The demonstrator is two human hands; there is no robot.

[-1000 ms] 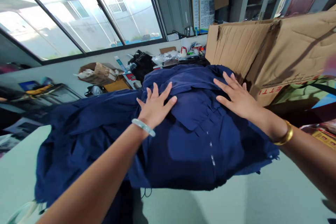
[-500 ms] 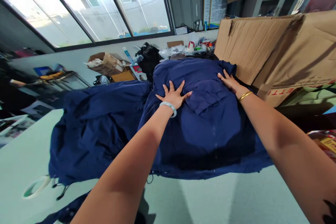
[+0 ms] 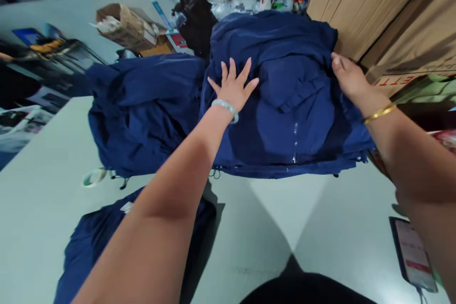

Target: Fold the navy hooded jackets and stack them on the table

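A folded navy jacket (image 3: pixel 270 128) with a zip down its front lies on top of a stack on the pale table. My left hand (image 3: pixel 233 91), a pale bangle at its wrist, rests on the jacket's left part with fingers spread. At the right edge, my right hand (image 3: pixel 351 78) holds the jacket's side, thumb on top and the other fingers mostly hidden. To the left sits a second navy garment pile (image 3: pixel 142 109). Another navy garment (image 3: pixel 96 232) lies nearer me, partly behind my left forearm.
Large cardboard boxes (image 3: pixel 370 4) stand close on the right. A tape roll (image 3: pixel 94 177) lies on the pale table (image 3: pixel 260 228), and a phone (image 3: pixel 413 254) with a cable is at the lower right. Behind are a black bag (image 3: pixel 195 19) and an open carton (image 3: pixel 123 26).
The view has tilted down, bringing the phone and near garment into sight. My right hand has moved outward from the jacket's top to its right edge. My left hand stays spread on it.
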